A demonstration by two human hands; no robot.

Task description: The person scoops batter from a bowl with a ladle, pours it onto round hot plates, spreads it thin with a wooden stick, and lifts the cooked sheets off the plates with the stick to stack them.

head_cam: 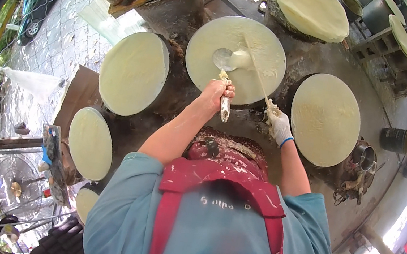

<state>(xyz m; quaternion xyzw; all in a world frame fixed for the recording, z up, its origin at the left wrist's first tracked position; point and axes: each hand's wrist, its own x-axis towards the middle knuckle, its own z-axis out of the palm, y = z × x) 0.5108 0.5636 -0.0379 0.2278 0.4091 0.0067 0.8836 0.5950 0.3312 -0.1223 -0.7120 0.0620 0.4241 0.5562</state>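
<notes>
My bare left hand grips the batter-smeared handle of a metal ladle. The ladle's round bowl is over the middle of a large round griddle, beside a pool of white batter. My right hand, in a white knitted glove caked with batter, holds a long thin stick. Its far part reaches across the griddle, over a pale, uneven layer. A red apron spattered with white lies across my front.
Round griddles with pale coatings stand at the left, lower left and right. Broad pale sheets lie on a round support at the back. A metal pot is at far right; a fan stands lower left.
</notes>
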